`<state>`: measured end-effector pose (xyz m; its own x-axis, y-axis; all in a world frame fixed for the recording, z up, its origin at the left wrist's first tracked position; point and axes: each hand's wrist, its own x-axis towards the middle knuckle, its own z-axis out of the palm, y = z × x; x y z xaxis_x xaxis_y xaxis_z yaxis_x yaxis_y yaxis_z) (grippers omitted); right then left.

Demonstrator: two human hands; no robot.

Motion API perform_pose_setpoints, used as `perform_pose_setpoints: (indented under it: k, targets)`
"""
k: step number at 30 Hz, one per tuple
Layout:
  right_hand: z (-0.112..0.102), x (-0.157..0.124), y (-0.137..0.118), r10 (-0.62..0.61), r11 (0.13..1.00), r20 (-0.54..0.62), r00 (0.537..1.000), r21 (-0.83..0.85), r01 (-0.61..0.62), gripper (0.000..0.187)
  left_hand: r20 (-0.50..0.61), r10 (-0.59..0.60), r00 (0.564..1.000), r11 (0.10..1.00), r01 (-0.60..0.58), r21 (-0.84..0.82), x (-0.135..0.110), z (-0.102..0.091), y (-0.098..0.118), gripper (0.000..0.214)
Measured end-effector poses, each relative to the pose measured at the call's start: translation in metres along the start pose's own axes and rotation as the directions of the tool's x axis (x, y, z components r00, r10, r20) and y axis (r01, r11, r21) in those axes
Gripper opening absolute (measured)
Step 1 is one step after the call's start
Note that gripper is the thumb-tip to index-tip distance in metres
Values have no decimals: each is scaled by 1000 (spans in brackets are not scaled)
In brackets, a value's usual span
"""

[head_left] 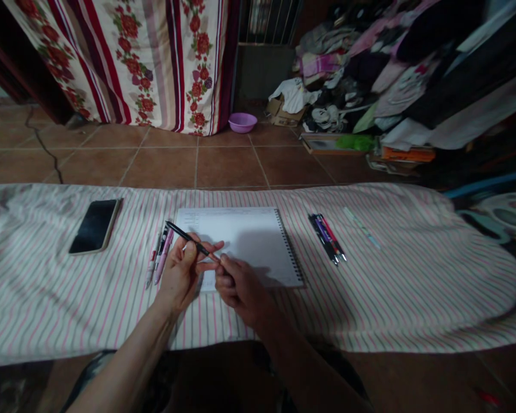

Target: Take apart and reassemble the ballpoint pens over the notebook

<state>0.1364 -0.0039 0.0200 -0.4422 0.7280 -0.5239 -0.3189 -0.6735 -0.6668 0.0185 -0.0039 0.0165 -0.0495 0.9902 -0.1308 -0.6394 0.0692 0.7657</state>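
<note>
Above the lower left part of a white spiral notebook (249, 229), both hands meet at a black pen (182, 232). My left hand (183, 269) pinches the pen's barrel between thumb and fingers, its other fingers partly stretched out. My right hand (238, 284) is closed around the pen's lower right end, with thumb and forefinger pressed together there; that end is mostly hidden. Just left of the notebook lie several pens (160, 255), one of them pink. Faint writing shows along the page's top and left edges.
A smartphone (95, 226) lies at the left on the striped cloth (395, 298). Right of the notebook are several pens (327, 238) side by side and a pale slim pen (362, 227). Beyond, a purple basin (242, 122) stands on the tiled floor near heaped clothes (370, 69).
</note>
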Motion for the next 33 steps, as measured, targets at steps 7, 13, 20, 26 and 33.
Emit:
perform_pose_setpoints:
  k: [7, 13, 20, 26, 33]
  targets:
    - [-1, 2, -2, 115, 971, 44, 992, 205, -122, 25, -14, 9, 1000, 1000, -8, 4, 3, 2, -3, 15]
    - [5, 7, 4, -30, 996, -61, 998, 80, 35, 29, -65, 24, 998, 1000, -24, -2, 3, 6, -7, 20]
    - [3, 11, 10, -125, 991, -114, 986, -65, 118, 32, -122, 10, 992, 999, -4, 48, 2, 4, -11, 20]
    - [-2, 6, -1, 86, 984, 84, 993, 150, -98, 31, -43, -31, 999, 998, 34, 60, -1, 1, -7, 19]
    - [-2, 5, -3, 128, 964, 178, 976, 208, -165, 33, 21, -76, 997, 994, 74, 86, 0, 1, 0, 24]
